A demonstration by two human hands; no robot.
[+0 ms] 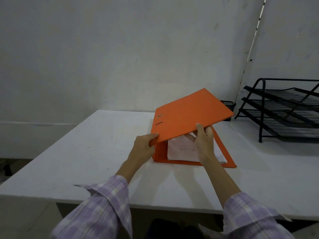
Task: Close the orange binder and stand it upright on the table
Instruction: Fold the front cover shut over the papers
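The orange binder (188, 114) lies on the white table (86, 152), its back cover flat and its front cover raised at a slant, partly open. White papers (181, 150) show inside it. My left hand (144, 147) grips the near left corner of the raised cover, beside the spine. My right hand (205, 142) holds the cover's near edge further right, thumb on top and fingers underneath, over the papers.
A black wire three-tier paper tray (283, 109) stands at the table's right rear. A small black object (228, 105) sits behind the binder by the wall. The table's left edge and front edge are close; floor lies beyond the left edge.
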